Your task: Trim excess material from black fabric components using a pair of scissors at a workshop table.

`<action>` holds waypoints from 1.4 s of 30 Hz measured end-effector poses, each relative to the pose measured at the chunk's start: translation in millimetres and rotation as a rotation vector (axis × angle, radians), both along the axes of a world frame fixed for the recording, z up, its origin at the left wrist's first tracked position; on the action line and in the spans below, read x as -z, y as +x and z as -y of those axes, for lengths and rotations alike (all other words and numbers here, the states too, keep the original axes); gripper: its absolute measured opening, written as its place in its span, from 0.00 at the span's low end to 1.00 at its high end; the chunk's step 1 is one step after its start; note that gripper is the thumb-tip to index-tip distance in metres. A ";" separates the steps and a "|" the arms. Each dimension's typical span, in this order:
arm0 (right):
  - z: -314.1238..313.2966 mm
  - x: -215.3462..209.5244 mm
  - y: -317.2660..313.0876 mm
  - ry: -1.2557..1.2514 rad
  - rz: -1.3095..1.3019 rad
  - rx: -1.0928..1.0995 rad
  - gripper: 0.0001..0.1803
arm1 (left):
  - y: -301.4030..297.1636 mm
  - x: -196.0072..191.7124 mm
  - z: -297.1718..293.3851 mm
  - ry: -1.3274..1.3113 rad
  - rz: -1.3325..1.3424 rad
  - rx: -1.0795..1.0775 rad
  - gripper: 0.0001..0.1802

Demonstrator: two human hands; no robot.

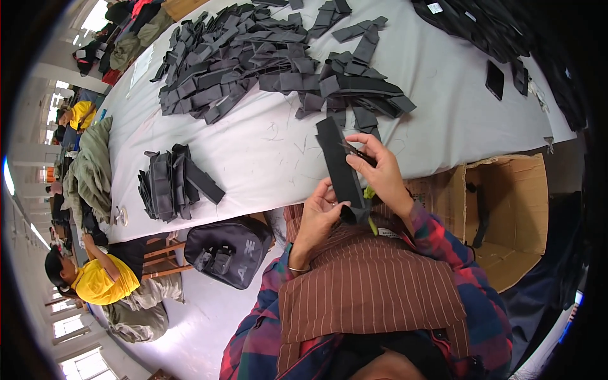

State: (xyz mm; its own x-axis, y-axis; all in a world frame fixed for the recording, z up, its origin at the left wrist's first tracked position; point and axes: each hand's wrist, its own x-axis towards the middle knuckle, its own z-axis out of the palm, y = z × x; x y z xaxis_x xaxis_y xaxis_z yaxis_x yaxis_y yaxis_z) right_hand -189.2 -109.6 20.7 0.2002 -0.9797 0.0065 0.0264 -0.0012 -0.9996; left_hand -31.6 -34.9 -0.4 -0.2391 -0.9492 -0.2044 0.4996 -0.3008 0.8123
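Observation:
My left hand (pixel 316 223) pinches the lower end of a black fabric strip (pixel 340 166), which stands up in front of my apron at the table's near edge. In my right hand (pixel 384 172) is a pair of small dark thread snips (pixel 358 152), its fingers closed round them. Their tips lie against the strip's right edge, near its upper end. Just beyond my hands spreads a large, loose heap of dark grey and black fabric strips (pixel 237 54). A smaller, neater stack of strips (pixel 171 183) sits to the left, close to the near edge.
The white-covered table (pixel 253 142) carries a phone (pixel 494 80) and dark garments (pixel 487 28) at far right. An open cardboard box (pixel 506 221) stands right of me. A dark bag (pixel 227 252) rests below the table edge. Left, a person in yellow (pixel 107 278) works beside olive cloth.

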 end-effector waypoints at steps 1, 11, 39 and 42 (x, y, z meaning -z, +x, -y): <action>-2.2 -7.2 -2.4 -0.145 -0.255 0.020 0.15 | 0.0 -0.6 0.0 0.064 -0.044 -0.082 0.27; -16.3 -16.8 -2.7 -0.646 -0.592 -0.008 0.06 | 10.9 0.2 8.5 0.009 0.004 -0.120 0.23; -14.0 -23.7 -12.1 -0.113 -0.092 -0.133 0.12 | 11.9 -32.2 16.8 0.006 -0.171 0.025 0.44; -15.7 -14.9 -11.0 -0.303 -0.198 -0.145 0.14 | 16.9 -19.9 16.2 -0.004 -0.087 -0.037 0.41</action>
